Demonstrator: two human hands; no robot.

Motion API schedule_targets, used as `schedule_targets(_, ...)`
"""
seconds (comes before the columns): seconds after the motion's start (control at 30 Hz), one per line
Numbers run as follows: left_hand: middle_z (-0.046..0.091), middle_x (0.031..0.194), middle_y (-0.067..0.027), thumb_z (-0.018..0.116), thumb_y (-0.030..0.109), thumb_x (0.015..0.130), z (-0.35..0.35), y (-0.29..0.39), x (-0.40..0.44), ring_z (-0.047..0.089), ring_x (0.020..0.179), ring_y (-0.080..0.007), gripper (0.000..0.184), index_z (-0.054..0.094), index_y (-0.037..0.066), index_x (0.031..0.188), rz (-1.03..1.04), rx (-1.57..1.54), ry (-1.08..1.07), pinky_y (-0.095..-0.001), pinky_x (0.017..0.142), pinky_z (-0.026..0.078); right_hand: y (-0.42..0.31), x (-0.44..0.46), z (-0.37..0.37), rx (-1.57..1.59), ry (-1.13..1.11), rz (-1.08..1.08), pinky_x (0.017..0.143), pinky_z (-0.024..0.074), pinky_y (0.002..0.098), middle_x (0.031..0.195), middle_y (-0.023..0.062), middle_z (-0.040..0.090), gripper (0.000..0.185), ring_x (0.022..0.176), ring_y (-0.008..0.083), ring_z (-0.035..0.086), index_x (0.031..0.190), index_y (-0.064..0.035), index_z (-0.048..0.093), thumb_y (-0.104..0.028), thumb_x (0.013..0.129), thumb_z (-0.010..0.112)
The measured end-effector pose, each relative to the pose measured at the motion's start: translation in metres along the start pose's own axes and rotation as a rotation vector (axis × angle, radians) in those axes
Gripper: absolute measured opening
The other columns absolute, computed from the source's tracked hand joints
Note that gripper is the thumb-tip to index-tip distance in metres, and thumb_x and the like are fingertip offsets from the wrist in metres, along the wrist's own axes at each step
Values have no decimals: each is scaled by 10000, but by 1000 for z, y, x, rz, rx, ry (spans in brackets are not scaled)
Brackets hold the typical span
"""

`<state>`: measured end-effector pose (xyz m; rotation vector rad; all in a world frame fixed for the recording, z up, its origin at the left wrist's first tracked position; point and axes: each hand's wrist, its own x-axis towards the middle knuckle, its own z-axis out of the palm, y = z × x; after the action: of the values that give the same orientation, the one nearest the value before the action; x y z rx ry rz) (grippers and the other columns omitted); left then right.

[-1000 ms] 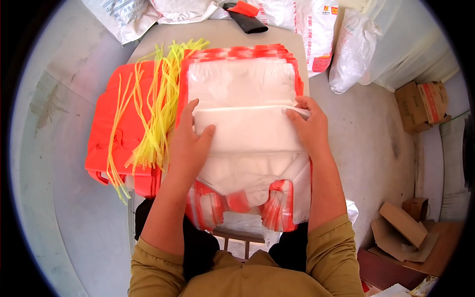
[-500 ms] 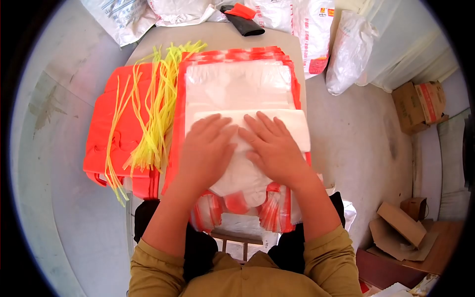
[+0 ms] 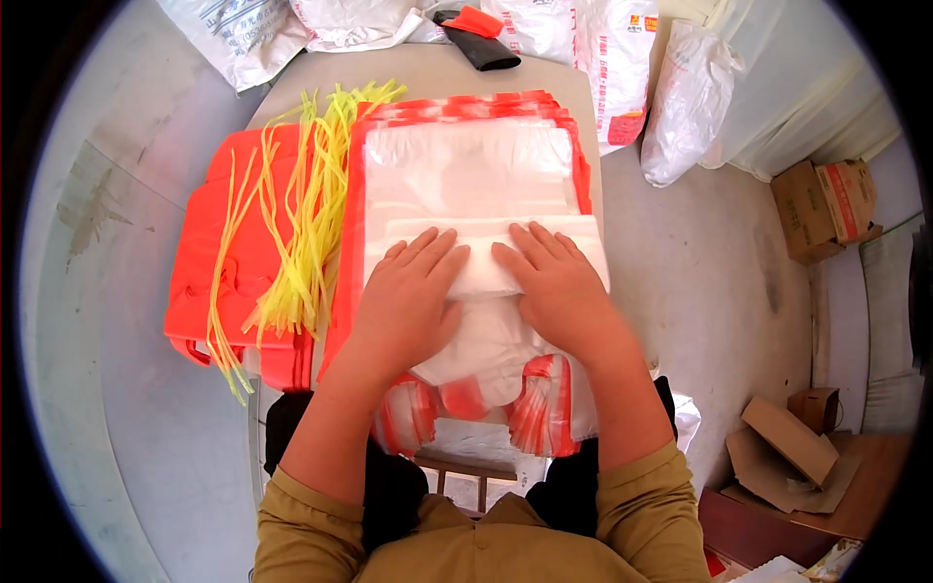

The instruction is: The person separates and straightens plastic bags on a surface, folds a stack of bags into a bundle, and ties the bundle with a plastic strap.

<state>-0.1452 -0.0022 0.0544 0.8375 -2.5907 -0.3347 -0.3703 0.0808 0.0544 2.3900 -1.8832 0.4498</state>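
Observation:
My left hand (image 3: pixel 410 296) lies flat, fingers stretched, on the left part of a folded white plastic bundle (image 3: pixel 486 260). On the bundle's right part rests my right hand (image 3: pixel 562 287), its fingers also extended. Neither hand grips anything. Beneath the bundle is a stack of clear plastic bags (image 3: pixel 466 160) with red edges. The bags' gathered red-and-clear handles (image 3: pixel 542 408) hang over the near table edge. Left of the stack, a bunch of yellow ties (image 3: pixel 309 233) lies over a pile of red bags (image 3: pixel 219 233).
Several printed white sacks (image 3: pixel 612 68) stand along the table's far side. A black and red piece of plastic (image 3: pixel 481 44) lies at the back of the table (image 3: pixel 389 68). Cardboard boxes (image 3: pixel 826 209) sit on the right, and an opened carton (image 3: pixel 792 457) is at lower right.
My hands have moved apart across the folded bundle, the right one shifting rightward. The bundle and the other things stay in place.

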Motion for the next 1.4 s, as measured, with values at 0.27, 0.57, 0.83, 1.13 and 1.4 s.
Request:
schedule_targets(0.27,613,1436,-170,703,91,815,5,0,1,551,1379,-356,499,620,44,1305,2,74,34,-523,1144,428,-6,7,-2,-63,189,-29,955,527,419,1222,133,678,358,1149,301,642,1195,-57,663,-77,839,633)
schedule_targets(0.57,660,1383,-140,721,48,812,11,-1,2,599,1330,-321,466,651,70,1272,19,143,87,-501,1094,474,-4,5,-6,-45,219,-6,905,544,394,1107,89,708,294,1053,267,676,1120,-53,670,-81,830,633)
schedule_targets(0.83,766,1145,-112,692,-8,783,2,4,5,728,1055,-324,382,722,83,1153,-2,90,238,-437,899,578,6,3,-38,-158,279,62,944,530,417,1078,79,725,202,1074,257,673,1032,-74,698,-79,839,640)
schedule_targets(1.13,766,1144,-82,665,57,959,-41,31,-13,746,992,-213,358,651,21,1314,-567,-1036,2,-358,831,593,22,-3,-58,852,926,437,1080,452,401,1485,120,529,520,1253,230,568,1566,-86,385,-229,1095,554)
schedule_targets(1.4,513,1499,-174,589,-60,944,-11,37,-29,603,1297,-251,751,244,28,1605,-903,-1702,-199,-413,1043,545,1,-11,12,1827,170,745,1047,494,379,1438,137,578,630,1215,211,606,1683,-129,150,-360,1146,386)
